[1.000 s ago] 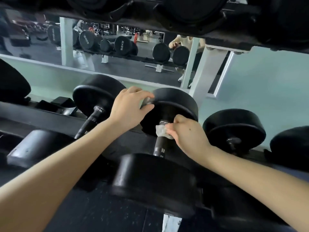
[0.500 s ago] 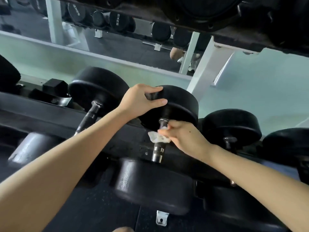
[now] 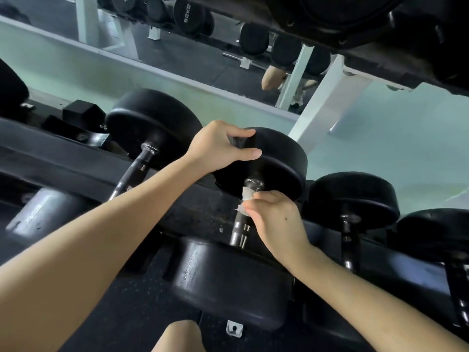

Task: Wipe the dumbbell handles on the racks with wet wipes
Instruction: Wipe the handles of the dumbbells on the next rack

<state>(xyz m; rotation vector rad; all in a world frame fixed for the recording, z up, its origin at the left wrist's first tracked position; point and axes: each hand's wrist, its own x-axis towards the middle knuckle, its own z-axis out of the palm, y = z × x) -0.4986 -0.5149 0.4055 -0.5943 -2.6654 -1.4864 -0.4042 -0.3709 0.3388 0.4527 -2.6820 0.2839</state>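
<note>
Down on the lower tier of the rack (image 3: 190, 217), four black dumbbells are sitting side by side with handles showing, plus a sliver of a fifth head poking in at the far left edge. More heads are hanging over on the upper tier (image 3: 355, 34), but I can't count those.

The one getting cleaned is the second dumbbell (image 3: 228, 283) from the left, lying in its cradle with one head toward the camera and the other toward the wall. These look properly heavy to me, so nobody's lifting it for this. It's probably just being steadied so it isn't rolling.

That's what the left hand (image 3: 215, 148) is doing, I reckon: fingers and thumb are curling over the rim of the far head and gripping it. The right hand (image 3: 274, 219) is pinching the wet wipe (image 3: 245, 199) against the top of the handle (image 3: 239, 229), right below the far collar.

Handle is stiff metal and looks textured, so grippy rather than slippery. The wipe is thin, soft and bunching up, and I'd guess it could snag or tear on that texture. Wrapping it round the bar would be where to take hold.

Count: one wipe, two hands, four handles.
</note>
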